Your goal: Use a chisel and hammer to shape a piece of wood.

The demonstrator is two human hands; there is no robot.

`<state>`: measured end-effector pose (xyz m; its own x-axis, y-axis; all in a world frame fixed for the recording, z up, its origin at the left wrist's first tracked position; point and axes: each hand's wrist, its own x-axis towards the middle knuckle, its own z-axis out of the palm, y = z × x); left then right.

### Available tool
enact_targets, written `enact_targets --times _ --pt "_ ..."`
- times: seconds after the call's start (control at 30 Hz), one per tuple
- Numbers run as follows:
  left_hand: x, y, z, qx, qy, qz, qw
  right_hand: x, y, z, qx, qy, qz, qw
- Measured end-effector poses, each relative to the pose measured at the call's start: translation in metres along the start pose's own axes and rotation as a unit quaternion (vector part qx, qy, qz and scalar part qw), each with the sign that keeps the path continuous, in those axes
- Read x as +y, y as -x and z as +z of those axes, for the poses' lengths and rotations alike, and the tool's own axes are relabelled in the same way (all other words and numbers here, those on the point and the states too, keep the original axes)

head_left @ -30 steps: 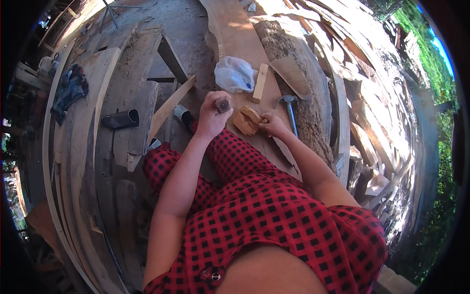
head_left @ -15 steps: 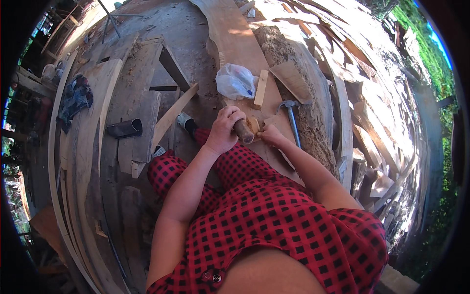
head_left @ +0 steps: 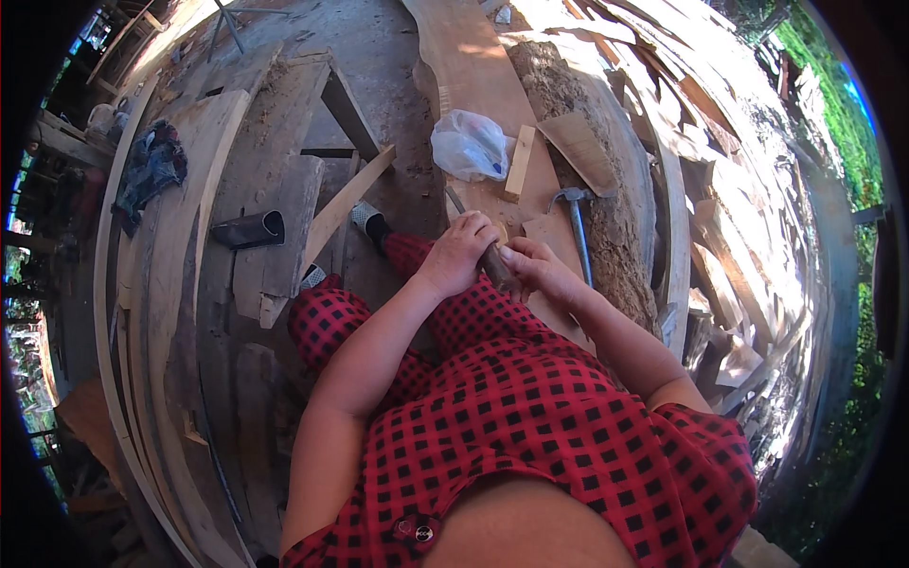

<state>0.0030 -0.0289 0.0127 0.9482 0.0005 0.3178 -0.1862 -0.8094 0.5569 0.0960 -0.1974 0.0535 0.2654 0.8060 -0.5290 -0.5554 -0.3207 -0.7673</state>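
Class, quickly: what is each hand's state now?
Left hand: closed around a brown, rounded wooden tool handle.
Right hand: curled beside it; contents cannot be told.

Both hands curl close together, forearms angled inward.

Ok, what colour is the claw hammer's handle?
Blue, slightly greyish; the claw hammer's handle shows best in the head view, the only one here.
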Motion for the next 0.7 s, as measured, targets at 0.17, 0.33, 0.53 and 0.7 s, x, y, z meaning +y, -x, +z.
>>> enact_targets --times 0.17,0.33,0.53,0.7 --pt "0.003 -0.002 0.008 -0.009 -0.035 0.044 0.998 0.015 -0.005 0.010 0.014 0.055 0.017 0.998" --pt "-0.002 -0.012 -0.006 0.186 -0.039 -0.074 0.979 0.022 -0.016 0.012 -0.009 -0.164 -0.024 0.986" --pt "-0.017 -0.003 -0.016 0.098 0.543 -0.441 0.708 0.023 -0.029 0.024 0.016 -0.126 -0.060 0.990" --pt "-0.019 0.009 0.000 0.092 0.533 -0.364 0.759 0.035 -0.033 0.034 0.005 0.036 -0.071 0.997"
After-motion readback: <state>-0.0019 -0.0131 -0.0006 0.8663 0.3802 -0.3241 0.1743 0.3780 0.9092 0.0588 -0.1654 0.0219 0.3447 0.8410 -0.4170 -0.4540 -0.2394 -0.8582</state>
